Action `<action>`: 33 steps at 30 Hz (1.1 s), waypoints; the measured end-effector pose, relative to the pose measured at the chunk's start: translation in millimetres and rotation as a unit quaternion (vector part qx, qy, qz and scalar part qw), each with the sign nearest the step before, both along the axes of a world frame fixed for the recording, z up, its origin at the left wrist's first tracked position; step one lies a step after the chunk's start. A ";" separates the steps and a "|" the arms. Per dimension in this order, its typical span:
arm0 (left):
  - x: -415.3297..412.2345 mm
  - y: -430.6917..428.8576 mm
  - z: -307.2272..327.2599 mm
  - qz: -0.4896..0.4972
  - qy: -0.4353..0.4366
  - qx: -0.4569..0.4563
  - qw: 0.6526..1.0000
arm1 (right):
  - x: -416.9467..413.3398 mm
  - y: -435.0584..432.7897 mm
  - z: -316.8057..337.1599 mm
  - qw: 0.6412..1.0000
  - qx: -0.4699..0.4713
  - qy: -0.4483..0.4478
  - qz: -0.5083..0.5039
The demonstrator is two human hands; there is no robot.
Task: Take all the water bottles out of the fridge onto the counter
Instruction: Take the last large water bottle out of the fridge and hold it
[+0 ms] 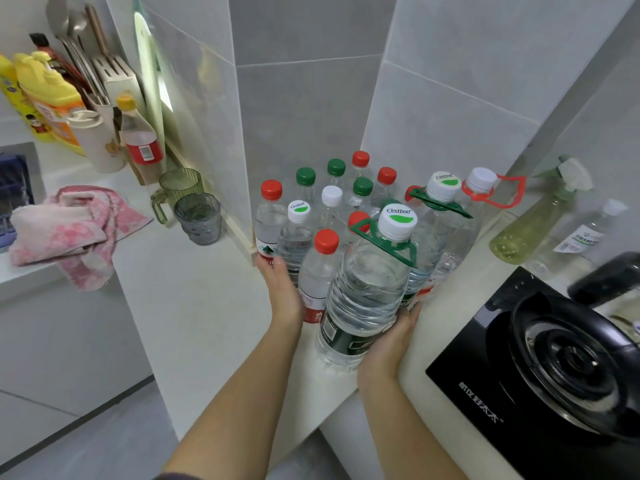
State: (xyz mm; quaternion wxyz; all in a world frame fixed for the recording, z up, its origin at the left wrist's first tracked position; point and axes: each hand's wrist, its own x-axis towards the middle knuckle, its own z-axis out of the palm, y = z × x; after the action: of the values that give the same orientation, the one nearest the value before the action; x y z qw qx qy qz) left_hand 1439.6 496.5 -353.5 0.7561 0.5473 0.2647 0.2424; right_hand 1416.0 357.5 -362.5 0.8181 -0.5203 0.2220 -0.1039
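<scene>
Several water bottles stand clustered in the counter's (194, 306) corner, small ones with red, green and white caps (332, 195) and big ones with carry handles (443, 216). At the front, a large Cestbon bottle (367, 289) with a white cap and green handle stands tilted slightly; my right hand (389, 341) curls round its lower part from the right. My left hand (282, 289) lies flat with straight fingers against the left side of the cluster, touching a red-capped bottle (320, 268) and the bottles behind it. The fridge is out of view.
A black gas stove (554, 358) sits right of the bottles, with a spray bottle (533, 220) and a clear bottle (581, 237) behind it. To the left are two tumblers (197, 216), a pink towel (69, 230), detergent bottles (45, 91) and a utensil holder (104, 109). A tiled wall backs the corner.
</scene>
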 end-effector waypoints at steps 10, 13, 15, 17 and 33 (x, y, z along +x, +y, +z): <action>17.2 0.8 -14.5 0.039 -0.016 -0.051 0.998 | 54.9 -19.1 -46.6 0.999 0.034 -0.005 0.030; 21.4 1.7 -21.2 0.054 -0.023 -0.077 0.995 | 60.1 -21.0 -55.7 0.997 0.045 -0.012 0.061; 26.1 3.9 -30.4 0.048 -0.018 -0.084 0.995 | 62.3 -21.4 -58.7 0.997 0.050 -0.020 0.061; 27.8 3.9 -35.5 0.038 -0.001 -0.071 0.997 | 63.9 -22.1 -56.0 0.997 0.059 -0.015 0.054; -14.9 23.2 128.8 -0.078 0.044 0.538 0.838 | 53.0 -108.3 166.3 0.913 -0.347 -0.153 0.151</action>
State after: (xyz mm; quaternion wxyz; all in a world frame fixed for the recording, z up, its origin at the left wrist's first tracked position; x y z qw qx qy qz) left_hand 1424.7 519.6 -224.7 0.3461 0.8969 0.0824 0.2627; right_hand 1468.9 249.3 -196.2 0.6155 -0.7768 -0.0368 -0.1279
